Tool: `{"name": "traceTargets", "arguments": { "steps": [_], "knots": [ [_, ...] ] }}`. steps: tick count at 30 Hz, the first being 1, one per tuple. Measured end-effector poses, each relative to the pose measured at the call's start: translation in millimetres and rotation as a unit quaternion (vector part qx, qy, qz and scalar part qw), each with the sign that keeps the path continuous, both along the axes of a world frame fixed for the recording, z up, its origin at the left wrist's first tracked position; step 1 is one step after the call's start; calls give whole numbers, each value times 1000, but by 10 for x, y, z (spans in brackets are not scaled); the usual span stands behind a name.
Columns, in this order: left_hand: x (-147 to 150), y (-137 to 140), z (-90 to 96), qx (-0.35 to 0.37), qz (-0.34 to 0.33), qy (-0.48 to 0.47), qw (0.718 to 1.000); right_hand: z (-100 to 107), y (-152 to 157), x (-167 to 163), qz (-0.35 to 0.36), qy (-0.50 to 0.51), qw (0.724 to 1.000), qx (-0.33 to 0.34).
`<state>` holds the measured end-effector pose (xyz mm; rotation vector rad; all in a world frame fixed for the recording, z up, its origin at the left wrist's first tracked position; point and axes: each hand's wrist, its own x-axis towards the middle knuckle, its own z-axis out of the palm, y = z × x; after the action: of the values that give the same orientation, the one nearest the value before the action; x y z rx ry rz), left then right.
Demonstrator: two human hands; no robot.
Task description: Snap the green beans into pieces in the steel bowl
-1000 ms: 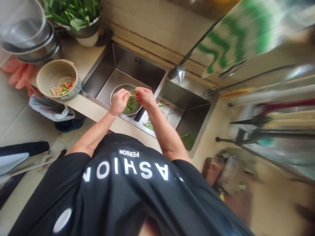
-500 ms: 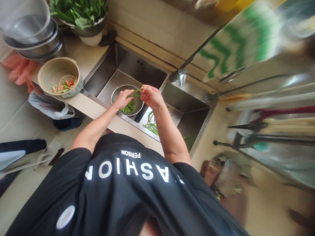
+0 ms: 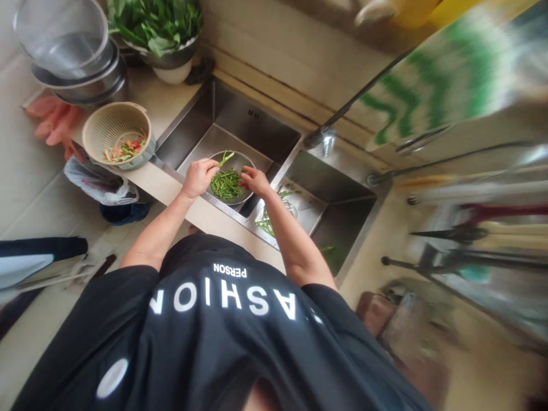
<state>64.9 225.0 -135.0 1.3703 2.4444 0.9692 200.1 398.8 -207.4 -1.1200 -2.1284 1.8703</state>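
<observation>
My left hand (image 3: 200,177) is closed on a small bunch of green beans (image 3: 226,157), their ends sticking out past the fingertips. Just below, a round metal bowl (image 3: 245,200) stands in the left sink basin with many short green bean pieces (image 3: 225,185) in it. Over the bowl's right side is my right hand (image 3: 255,181), its fingers pinched together; what they hold, if anything, is too small to make out. Long whole green beans (image 3: 266,224) lie in the right basin, partly hidden by my right forearm.
On the counter left of the sink stands a beige strainer basket (image 3: 92,134) with red and green scraps. Behind it are stacked metal bowls (image 3: 81,85) and a bowl of leafy greens (image 3: 158,28). A faucet (image 3: 327,140) rises behind the basins; a green-striped cloth (image 3: 436,80) hangs at right.
My hands have moved apart. The left now holds the beans by itself, tips pointing up and right; the right has drawn down over the bowl's right side. The view has shifted slightly.
</observation>
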Motion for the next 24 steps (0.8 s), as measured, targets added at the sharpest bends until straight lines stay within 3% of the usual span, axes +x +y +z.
{"name": "traceTargets", "arguments": {
  "steps": [3, 5, 8, 11, 13, 15, 18, 21, 24],
  "knots": [
    [29, -24, 61, -43, -24, 17, 999, 15, 30, 0, 82, -7, 971, 227],
    [61, -19, 84, -71, -32, 27, 997, 122, 82, 27, 82, 3, 942, 326],
    [145, 20, 149, -132, -41, 62, 989, 391, 101, 81, 83, 46, 915, 393],
    [263, 87, 268, -196, -70, 111, 972, 687, 1, 135, 172, 86, 878, 438],
    [334, 131, 354, -218, -84, 135, 963, 831, -92, 165, 232, 59, 854, 462],
    [384, 164, 422, -229, -89, 147, 958, 903, -161, 184, 255, 18, 843, 474],
    [415, 188, 470, -229, -91, 144, 958, 886, -199, 180, 230, 4, 854, 466],
    [417, 196, 452, -200, -83, 126, 968, 764, -202, 143, 156, 50, 902, 399],
    [400, 202, 373, -150, -71, 94, 982, 606, -234, 95, 58, 85, 967, 235]
  ]
}}
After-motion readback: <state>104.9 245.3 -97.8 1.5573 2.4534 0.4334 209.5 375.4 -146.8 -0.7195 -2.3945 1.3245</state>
